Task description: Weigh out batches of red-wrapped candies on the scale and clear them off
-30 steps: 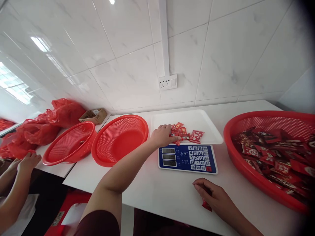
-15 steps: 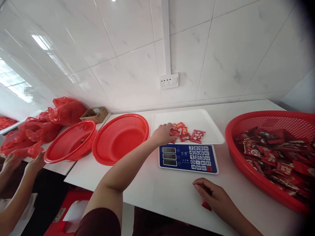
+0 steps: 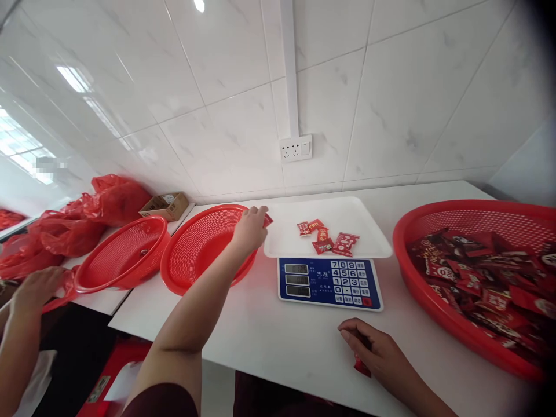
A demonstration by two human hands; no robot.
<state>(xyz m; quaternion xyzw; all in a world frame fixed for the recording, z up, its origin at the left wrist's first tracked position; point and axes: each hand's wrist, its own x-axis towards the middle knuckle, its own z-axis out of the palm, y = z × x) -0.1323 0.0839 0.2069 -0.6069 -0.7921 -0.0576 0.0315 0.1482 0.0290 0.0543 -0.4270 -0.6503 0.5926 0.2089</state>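
My left hand (image 3: 251,230) is closed on a red-wrapped candy (image 3: 267,220), above the right rim of a red plastic basket (image 3: 174,255). Several red candy packets (image 3: 346,243) lie on the white tray (image 3: 282,243) of a scale, whose blue keypad panel (image 3: 324,284) faces me; its display digits are too faint to read. On the table in front of the scale rests my right hand (image 3: 374,350), its fingers curled round a red-wrapped candy (image 3: 361,366) that pokes out below the palm.
A large red basket (image 3: 428,301) full of wrapped candies stands at the right. To the left are another red basket (image 3: 87,272), a cardboard box (image 3: 174,207) and red plastic bags (image 3: 115,200). A co-worker's hand (image 3: 37,286) is at the far left.
My left hand has moved left from the scale tray to the basket rim, carrying a candy off the tray. My right hand keeps its place. The co-worker's hands have shifted.
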